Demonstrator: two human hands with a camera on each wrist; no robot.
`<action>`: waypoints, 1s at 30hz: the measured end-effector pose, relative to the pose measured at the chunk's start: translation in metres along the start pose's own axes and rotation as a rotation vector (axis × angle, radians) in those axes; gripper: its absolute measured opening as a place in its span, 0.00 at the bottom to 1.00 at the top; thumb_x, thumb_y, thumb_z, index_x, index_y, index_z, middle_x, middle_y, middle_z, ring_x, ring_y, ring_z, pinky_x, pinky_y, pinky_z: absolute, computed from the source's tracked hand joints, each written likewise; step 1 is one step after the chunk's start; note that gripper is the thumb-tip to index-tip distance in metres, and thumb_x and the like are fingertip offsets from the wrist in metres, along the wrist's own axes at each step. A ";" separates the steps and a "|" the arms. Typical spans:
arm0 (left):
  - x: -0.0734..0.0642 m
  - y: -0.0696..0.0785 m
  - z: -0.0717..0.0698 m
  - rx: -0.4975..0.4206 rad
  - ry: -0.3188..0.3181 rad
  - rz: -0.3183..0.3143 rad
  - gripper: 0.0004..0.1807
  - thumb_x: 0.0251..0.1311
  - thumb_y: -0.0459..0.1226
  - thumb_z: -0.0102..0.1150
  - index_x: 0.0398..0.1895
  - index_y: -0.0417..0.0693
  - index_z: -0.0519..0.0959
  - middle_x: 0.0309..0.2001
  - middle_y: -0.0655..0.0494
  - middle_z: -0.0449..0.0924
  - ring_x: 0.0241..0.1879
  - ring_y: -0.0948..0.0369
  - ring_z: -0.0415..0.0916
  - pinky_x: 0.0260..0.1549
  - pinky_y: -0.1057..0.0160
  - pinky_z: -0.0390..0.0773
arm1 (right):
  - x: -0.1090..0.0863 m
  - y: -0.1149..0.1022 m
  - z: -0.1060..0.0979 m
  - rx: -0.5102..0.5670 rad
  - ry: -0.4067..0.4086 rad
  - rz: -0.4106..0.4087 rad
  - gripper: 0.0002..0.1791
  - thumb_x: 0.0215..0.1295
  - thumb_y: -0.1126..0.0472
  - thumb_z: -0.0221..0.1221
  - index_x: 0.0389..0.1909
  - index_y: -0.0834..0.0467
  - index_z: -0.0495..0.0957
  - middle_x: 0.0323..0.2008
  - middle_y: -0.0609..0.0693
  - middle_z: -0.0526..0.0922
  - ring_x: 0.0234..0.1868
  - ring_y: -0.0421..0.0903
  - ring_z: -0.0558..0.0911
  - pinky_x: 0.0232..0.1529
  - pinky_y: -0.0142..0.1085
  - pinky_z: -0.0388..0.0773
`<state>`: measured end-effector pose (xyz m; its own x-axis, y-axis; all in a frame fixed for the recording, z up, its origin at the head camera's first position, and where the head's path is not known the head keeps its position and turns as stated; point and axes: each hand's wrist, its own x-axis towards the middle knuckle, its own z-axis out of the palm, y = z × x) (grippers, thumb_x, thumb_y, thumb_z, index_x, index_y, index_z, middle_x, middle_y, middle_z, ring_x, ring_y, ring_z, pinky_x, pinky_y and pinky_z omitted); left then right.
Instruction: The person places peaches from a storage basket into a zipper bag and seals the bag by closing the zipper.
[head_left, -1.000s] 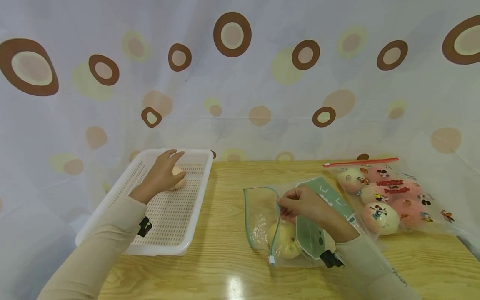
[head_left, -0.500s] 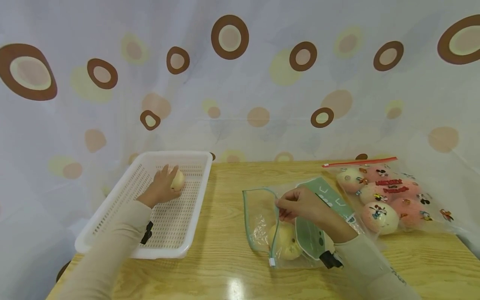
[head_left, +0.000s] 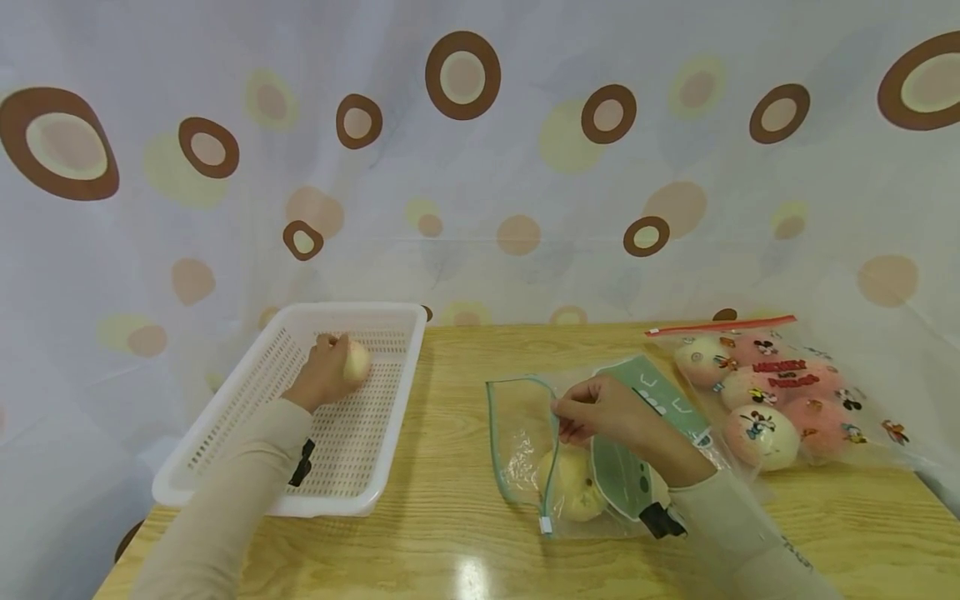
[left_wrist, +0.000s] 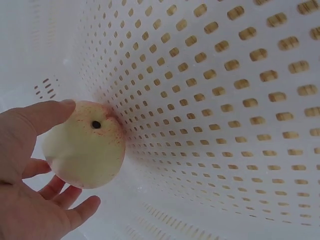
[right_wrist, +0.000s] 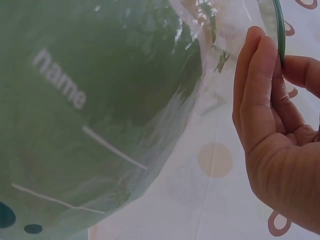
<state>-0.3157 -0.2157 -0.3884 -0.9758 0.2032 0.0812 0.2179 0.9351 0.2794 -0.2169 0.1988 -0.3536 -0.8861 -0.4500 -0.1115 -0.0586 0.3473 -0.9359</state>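
My left hand [head_left: 322, 372] reaches into the white perforated basket [head_left: 411, 367] and grips a pale peach [head_left: 357, 362]. In the left wrist view, the thumb lies over the peach [left_wrist: 87, 150] and the fingers curl under it; a dark spot and pink speckles mark its skin. My right hand [head_left: 618, 417] pinches the green zip edge of a clear zip bag [head_left: 517, 433], keeping its mouth apart. A yellowish fruit [head_left: 573, 483] lies inside that bag, partly covered by its green printed panel. The right wrist view shows thumb and fingers meeting on the green edge [right_wrist: 280, 30].
A second zip bag [head_left: 795, 392] with a red zip and cartoon prints lies at the right, filled with several pink and cream peaches. Everything rests on a wooden table [head_left: 442, 467]. A dotted curtain [head_left: 480, 183] hangs behind it.
My left hand has come down onto the peach in the basket, and its fingers have closed round it. The right hand keeps its pinch on the bag edge, nearly still.
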 end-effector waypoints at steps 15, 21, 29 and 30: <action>0.002 0.001 0.003 0.123 0.123 0.120 0.36 0.45 0.31 0.71 0.56 0.23 0.65 0.48 0.24 0.68 0.48 0.31 0.67 0.45 0.38 0.72 | -0.001 -0.002 -0.002 -0.014 0.014 -0.003 0.18 0.69 0.57 0.55 0.30 0.68 0.81 0.24 0.53 0.84 0.26 0.46 0.84 0.32 0.39 0.83; -0.002 0.004 0.003 0.131 0.042 0.063 0.38 0.44 0.27 0.70 0.60 0.28 0.64 0.51 0.26 0.64 0.49 0.34 0.66 0.40 0.40 0.75 | -0.001 0.000 -0.002 -0.003 0.008 -0.010 0.18 0.69 0.57 0.56 0.30 0.69 0.81 0.24 0.54 0.84 0.26 0.46 0.84 0.32 0.39 0.83; -0.003 0.003 0.004 0.127 0.074 0.112 0.31 0.41 0.25 0.70 0.50 0.24 0.66 0.44 0.25 0.72 0.39 0.33 0.74 0.37 0.40 0.77 | 0.000 0.003 -0.001 0.001 0.020 -0.001 0.17 0.70 0.57 0.55 0.30 0.68 0.81 0.24 0.53 0.84 0.26 0.46 0.84 0.31 0.40 0.83; -0.003 0.003 0.004 0.126 0.077 0.118 0.30 0.41 0.25 0.70 0.49 0.24 0.66 0.42 0.26 0.72 0.38 0.34 0.74 0.36 0.40 0.77 | 0.000 0.002 0.000 0.000 0.023 0.002 0.17 0.70 0.57 0.55 0.31 0.68 0.81 0.24 0.53 0.84 0.26 0.46 0.84 0.31 0.40 0.83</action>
<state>-0.3122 -0.2124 -0.3914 -0.9383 0.2950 0.1807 0.3218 0.9361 0.1424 -0.2170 0.2001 -0.3557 -0.8966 -0.4301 -0.1053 -0.0569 0.3478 -0.9359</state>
